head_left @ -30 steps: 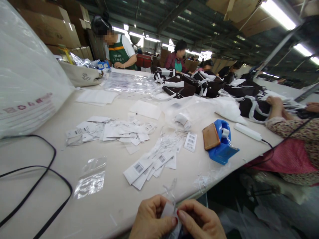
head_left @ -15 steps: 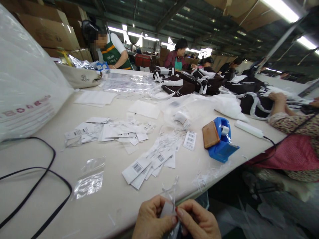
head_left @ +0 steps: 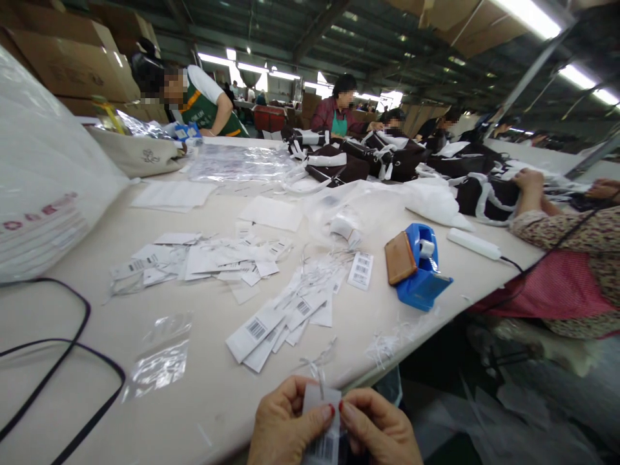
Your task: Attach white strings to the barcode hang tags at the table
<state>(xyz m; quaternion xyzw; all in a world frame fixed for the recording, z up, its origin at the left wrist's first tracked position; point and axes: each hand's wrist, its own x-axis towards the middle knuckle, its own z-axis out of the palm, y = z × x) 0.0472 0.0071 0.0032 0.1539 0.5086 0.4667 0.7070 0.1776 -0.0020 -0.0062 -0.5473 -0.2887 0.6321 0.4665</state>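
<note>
At the bottom edge, my left hand (head_left: 285,429) and my right hand (head_left: 380,433) pinch one white barcode tag (head_left: 323,426) between thumbs and fingers, just off the table's near edge. A thin clear string (head_left: 317,368) rises from the tag's top. Just beyond lies a fanned pile of barcode tags (head_left: 281,316) on the beige table (head_left: 203,394). A second spread of white tags (head_left: 203,258) lies farther left.
A blue tape dispenser (head_left: 421,274) with a brown pad stands at the right. A small clear bag (head_left: 157,361), a black cord (head_left: 58,361) and a big plastic sack (head_left: 43,187) lie left. A co-worker's arm (head_left: 557,219) rests on dark bags; other people work at the far end.
The tag in my hands has been raised and turned, so more of its white face and barcode shows. The view has drifted slightly right and up.
</note>
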